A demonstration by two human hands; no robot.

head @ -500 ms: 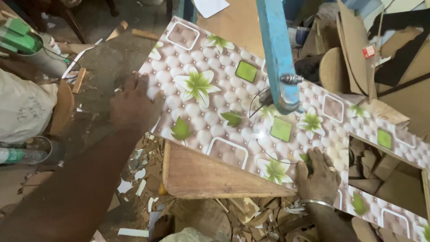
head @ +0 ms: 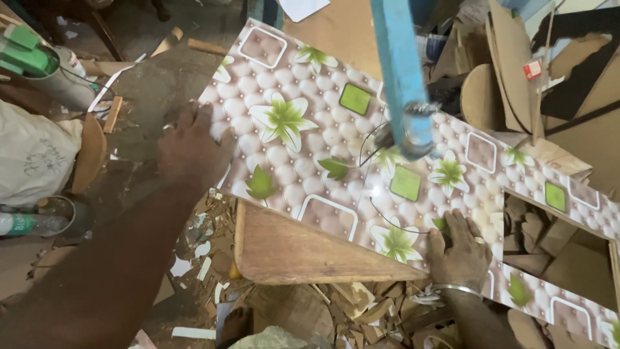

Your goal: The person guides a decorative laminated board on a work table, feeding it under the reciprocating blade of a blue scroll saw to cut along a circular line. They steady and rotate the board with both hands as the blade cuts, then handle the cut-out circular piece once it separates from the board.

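Note:
A long laminate-faced board point(head: 303, 155) with a quilted pattern, green flowers and green squares lies across a wooden bench. My left hand point(head: 190, 145) presses flat on its left edge, fingers spread. My right hand point(head: 460, 249), with a metal bangle at the wrist, rests palm down on the near edge of the board. Between my hands a blue arm of a saw machine point(head: 400, 77) comes down to a metal fitting just above the board. A thin dark curved line is drawn on the board below it. A rectangular opening point(head: 555, 249) is cut in the board's right part.
A bare wooden table top point(head: 297, 249) sticks out under the board. Wood offcuts and scraps point(head: 361, 304) litter the floor below, where a bare foot point(head: 236, 323) shows. Curved plywood pieces point(head: 510, 77) pile at the right. A white sack point(head: 32, 158) and a green tool point(head: 26, 55) lie left.
My left hand has shifted slightly along the board's left edge. The board and my right hand look much the same.

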